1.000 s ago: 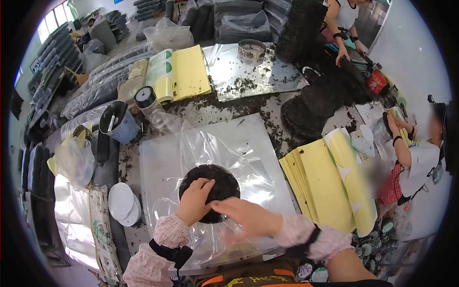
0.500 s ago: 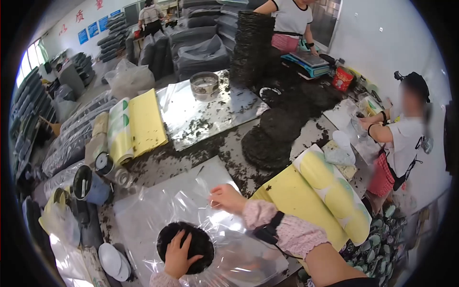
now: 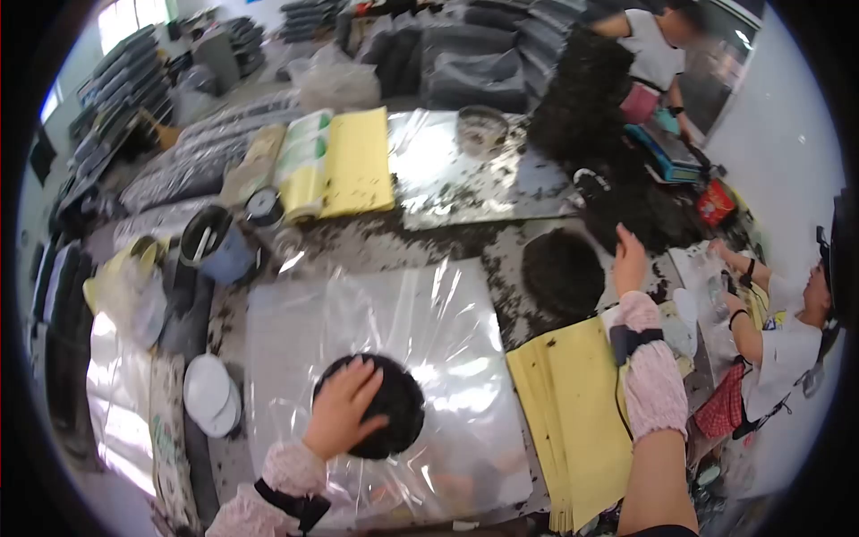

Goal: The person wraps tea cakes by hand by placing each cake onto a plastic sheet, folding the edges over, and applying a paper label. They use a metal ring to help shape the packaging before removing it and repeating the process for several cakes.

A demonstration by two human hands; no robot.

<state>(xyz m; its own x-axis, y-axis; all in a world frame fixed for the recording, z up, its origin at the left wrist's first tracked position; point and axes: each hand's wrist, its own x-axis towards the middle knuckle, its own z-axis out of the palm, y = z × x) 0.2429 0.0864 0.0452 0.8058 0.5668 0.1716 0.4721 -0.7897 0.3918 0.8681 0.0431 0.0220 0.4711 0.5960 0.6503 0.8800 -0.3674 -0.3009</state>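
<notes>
Bright daylight from the windows (image 3: 134,16) beyond the desk's (image 3: 394,237) far left corner burns white and lays pale glare on the clear plastic sheet (image 3: 447,340) at the near edge and the metal sheet (image 3: 465,174) at the far edge; shadows are soft. The fisheye lens bends everything into a black round border, and motion blur smears the whole frame, most at the right hand (image 3: 629,258) and the desk's right edge

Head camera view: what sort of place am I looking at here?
Probably a tea-packing workshop: stacks of round dark pressed cakes, a large sheet of clear plastic film spread out, and piles of yellow paper sheets.
</notes>
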